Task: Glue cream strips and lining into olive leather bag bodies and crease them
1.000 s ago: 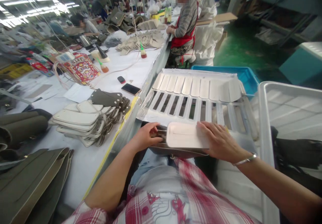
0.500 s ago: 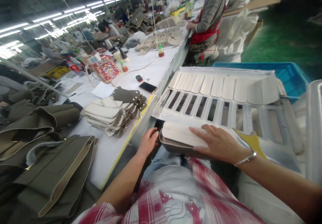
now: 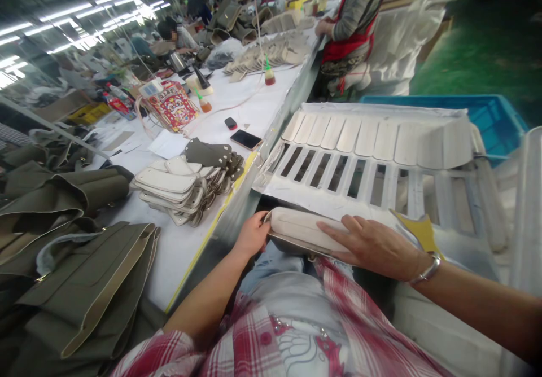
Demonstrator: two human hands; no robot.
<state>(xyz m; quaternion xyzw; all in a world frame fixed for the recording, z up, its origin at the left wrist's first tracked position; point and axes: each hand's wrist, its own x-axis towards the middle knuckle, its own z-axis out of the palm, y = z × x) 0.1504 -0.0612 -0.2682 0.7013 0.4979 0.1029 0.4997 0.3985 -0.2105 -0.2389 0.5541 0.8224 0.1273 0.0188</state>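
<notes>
In front of my lap is a dark grey-green bag (image 3: 292, 245) with a long, pale, round-ended panel (image 3: 296, 224) set in its upturned face. My left hand (image 3: 254, 235) pinches the rim at the bag's left end, fingers closed. Across the right part of the panel, my right hand (image 3: 368, 246) grips the bag, its fingers over the pale surface; where the thumb presses is partly hidden. To the left, on the white table, lies a stack of pale and grey leather pieces (image 3: 169, 182) with small holes.
A slotted white rack (image 3: 330, 150) with a row of pale panels (image 3: 355, 134) stands right of the table. Behind it is a blue crate (image 3: 499, 117). Grey-green bags (image 3: 93, 286) pile up at left. A phone (image 3: 246, 139) lies on the table. Farther off stands a co-worker (image 3: 355, 21).
My left hand has closed on the bag's left end, where it was apart from it before. The pale panel appears to sit lower inside the rim. My right hand stays on it.
</notes>
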